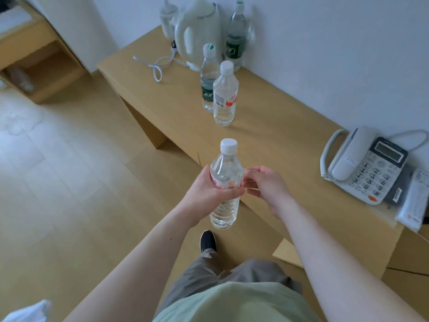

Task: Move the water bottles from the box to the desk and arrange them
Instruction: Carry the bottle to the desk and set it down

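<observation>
My left hand (pixel 206 189) grips a clear water bottle (pixel 226 173) with a white cap and red label, held upright above the near edge of the wooden desk (pixel 290 145). My right hand (pixel 264 184) sits beside it, its fingertips pinching at the label. Two more bottles stand on the desk further back: a red-label bottle (pixel 225 94) and, just behind it, a green-label bottle (pixel 208 77). A taller green-label bottle (pixel 236 36) stands by the wall. A cardboard box flap (pixel 287 252) shows below the desk at the right.
A white kettle (pixel 199 36) with a looped cable (pixel 157 66) and a small white bottle (pixel 168 19) stand at the desk's far end. A white telephone (pixel 369 166) and a remote (pixel 415 201) lie at the right. A wooden shelf unit (pixel 39 66) stands far left.
</observation>
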